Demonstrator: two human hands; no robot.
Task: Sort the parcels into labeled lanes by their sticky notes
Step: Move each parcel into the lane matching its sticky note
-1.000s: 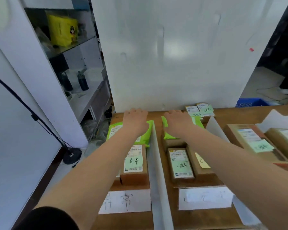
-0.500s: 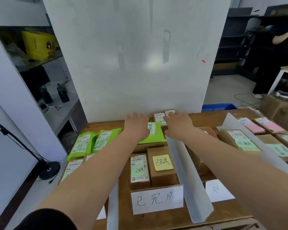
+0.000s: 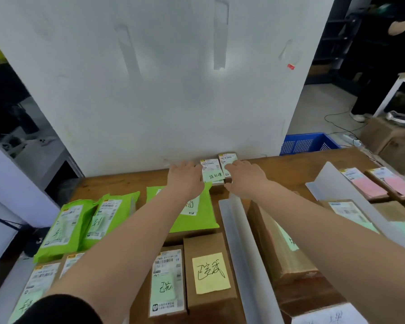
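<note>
My left hand (image 3: 185, 181) and right hand (image 3: 246, 177) lie flat-fingered beside two small labelled parcels (image 3: 211, 170) at the far edge of the bench (image 3: 290, 167), against the white board (image 3: 161, 78).

Both of the person's forearms are bare from the hands back toward the camera. A black sleeve (image 3: 61, 309) covers the left upper arm, ending in a rounded edge near the elbow at the bottom of the view. The left hand (image 3: 185, 181) and the right hand (image 3: 246, 177) wear no gloves, rings, watch or wristbands.
</note>
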